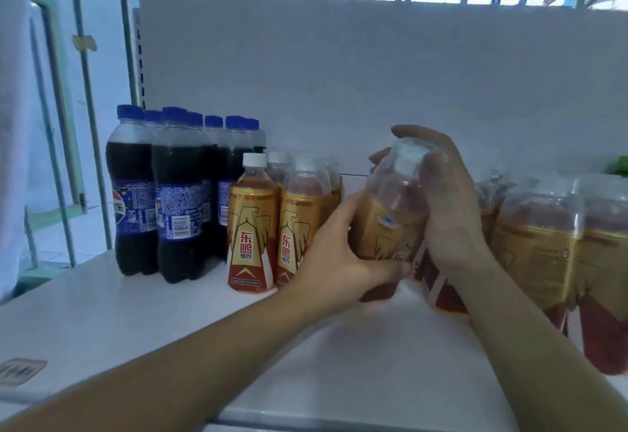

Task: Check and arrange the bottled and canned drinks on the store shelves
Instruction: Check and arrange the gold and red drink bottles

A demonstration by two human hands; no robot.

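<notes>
Tilted bottle gripped low by the left hand, its top wrapped by the right hand, probably to steer it from pack to row

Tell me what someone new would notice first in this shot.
Both hands stand out mid-frame: the left hand and right hand grip a tilted gold-labelled bottle. Left of them on the white shelf stand matching gold bottles, then dark cola bottles with blue caps at the far left.
</notes>
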